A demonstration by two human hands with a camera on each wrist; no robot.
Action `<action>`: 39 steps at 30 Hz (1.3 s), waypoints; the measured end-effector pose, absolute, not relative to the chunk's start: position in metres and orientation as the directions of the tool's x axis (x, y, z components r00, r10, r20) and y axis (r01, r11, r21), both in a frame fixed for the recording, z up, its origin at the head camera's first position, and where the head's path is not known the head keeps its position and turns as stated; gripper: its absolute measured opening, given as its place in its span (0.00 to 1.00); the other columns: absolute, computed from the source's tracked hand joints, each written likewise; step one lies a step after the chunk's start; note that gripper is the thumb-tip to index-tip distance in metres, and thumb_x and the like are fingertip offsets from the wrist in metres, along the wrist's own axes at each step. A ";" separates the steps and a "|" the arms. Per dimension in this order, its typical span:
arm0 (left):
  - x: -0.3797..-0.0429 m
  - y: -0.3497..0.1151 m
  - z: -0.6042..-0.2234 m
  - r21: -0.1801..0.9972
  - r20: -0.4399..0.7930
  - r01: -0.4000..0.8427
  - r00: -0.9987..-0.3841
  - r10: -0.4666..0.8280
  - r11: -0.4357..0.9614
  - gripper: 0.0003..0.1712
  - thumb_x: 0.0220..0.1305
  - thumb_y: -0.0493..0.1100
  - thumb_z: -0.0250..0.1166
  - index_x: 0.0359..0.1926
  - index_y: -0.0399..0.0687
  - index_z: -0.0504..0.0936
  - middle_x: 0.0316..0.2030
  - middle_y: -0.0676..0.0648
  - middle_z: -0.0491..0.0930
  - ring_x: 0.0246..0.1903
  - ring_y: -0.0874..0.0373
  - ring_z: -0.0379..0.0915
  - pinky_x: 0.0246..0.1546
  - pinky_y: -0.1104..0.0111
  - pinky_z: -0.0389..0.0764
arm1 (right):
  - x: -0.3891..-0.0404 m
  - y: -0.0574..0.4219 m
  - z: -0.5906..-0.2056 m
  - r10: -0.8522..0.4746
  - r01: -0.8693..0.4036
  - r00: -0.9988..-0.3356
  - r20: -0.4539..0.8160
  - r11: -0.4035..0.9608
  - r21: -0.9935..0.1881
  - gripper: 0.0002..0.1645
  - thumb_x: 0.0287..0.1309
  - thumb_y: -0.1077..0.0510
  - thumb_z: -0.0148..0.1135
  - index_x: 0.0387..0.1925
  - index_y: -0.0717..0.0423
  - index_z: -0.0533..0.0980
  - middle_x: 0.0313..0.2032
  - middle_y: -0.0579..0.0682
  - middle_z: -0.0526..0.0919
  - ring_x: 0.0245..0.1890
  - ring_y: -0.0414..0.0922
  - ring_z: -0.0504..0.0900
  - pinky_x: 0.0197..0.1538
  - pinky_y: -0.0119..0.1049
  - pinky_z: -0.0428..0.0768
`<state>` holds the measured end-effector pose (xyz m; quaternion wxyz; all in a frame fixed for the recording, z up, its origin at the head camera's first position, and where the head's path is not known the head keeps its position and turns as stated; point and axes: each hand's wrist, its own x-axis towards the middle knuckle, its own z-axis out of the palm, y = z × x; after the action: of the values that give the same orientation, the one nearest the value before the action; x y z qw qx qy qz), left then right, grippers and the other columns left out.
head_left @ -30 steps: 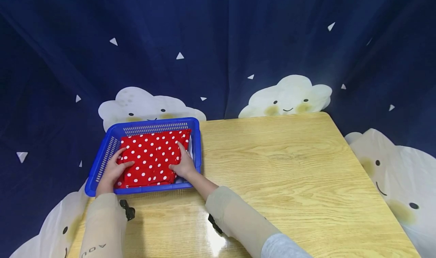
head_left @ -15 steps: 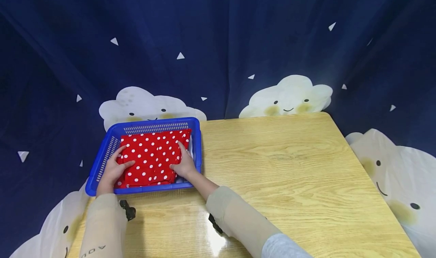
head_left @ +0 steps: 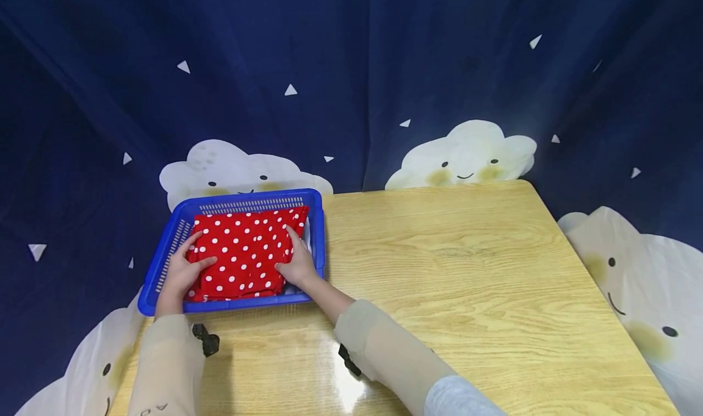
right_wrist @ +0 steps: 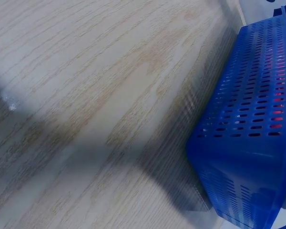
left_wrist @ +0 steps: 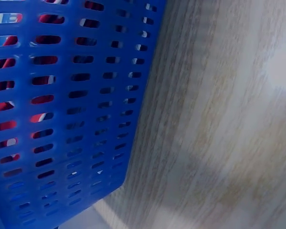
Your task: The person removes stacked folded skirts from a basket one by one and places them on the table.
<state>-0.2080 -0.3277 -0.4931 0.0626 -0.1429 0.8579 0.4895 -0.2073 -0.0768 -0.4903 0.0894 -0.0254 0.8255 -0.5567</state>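
A folded red cloth [head_left: 241, 251] with white polka dots lies inside a blue plastic basket [head_left: 317, 233] in the head view. At its left side, my left hand [head_left: 180, 272] grips it with the thumb on top. My right hand [head_left: 298, 262] holds the opposite side, thumb and fingers spread over the edge. Some pale fabric [head_left: 307, 238] shows beneath the cloth on the right. Through the slots of the basket wall [left_wrist: 76, 90], red and white bits appear in the left wrist view. From the right wrist, the basket's outer side [right_wrist: 243, 148] is visible; the hands are mostly hidden there.
The basket stands at the back left of a light wooden table [head_left: 467, 269], whose surface extends to the right. Behind hangs a dark blue curtain [head_left: 351, 68] printed with white clouds. Black wrist devices [head_left: 205, 340] sit below the sleeves.
Both hands keep their places on the red cloth. The cloth's left and front edges sit very slightly higher in the head view; the basket has not moved.
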 end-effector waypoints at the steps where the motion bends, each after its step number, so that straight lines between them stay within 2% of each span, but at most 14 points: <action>1: -0.208 -0.327 -0.492 0.821 -0.246 -0.306 -0.951 -0.185 0.482 0.44 0.61 0.42 0.59 0.71 0.56 0.43 0.67 0.30 0.43 0.62 0.31 0.45 0.53 0.42 0.64 | -0.207 -0.077 -0.490 -0.141 0.059 -0.983 -0.121 0.380 -0.923 0.50 0.44 0.69 0.65 0.68 0.47 0.53 0.59 0.57 0.65 0.56 0.51 0.69 0.52 0.44 0.75; 28: -0.209 -0.318 -0.470 0.850 -0.161 -0.236 -0.968 -0.194 0.471 0.41 0.61 0.43 0.59 0.71 0.57 0.47 0.67 0.32 0.47 0.62 0.34 0.48 0.55 0.45 0.65 | -0.216 -0.065 -0.470 -0.157 0.096 -0.977 -0.147 0.294 -0.951 0.51 0.45 0.69 0.65 0.68 0.45 0.53 0.60 0.54 0.65 0.56 0.50 0.68 0.47 0.42 0.79; 39: -0.212 -0.310 -0.461 0.861 -0.159 -0.224 -0.972 -0.176 0.457 0.42 0.61 0.43 0.60 0.71 0.57 0.47 0.68 0.33 0.47 0.63 0.34 0.49 0.55 0.46 0.65 | -0.222 -0.050 -0.462 -0.171 0.073 -0.976 -0.131 0.310 -0.948 0.51 0.44 0.68 0.65 0.68 0.45 0.54 0.62 0.54 0.63 0.59 0.51 0.65 0.50 0.44 0.76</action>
<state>-0.2121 -0.3100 -0.4614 0.0235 -0.1170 0.8533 0.5076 -0.2220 -0.0505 -0.4616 0.1041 -0.0307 0.8027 -0.5864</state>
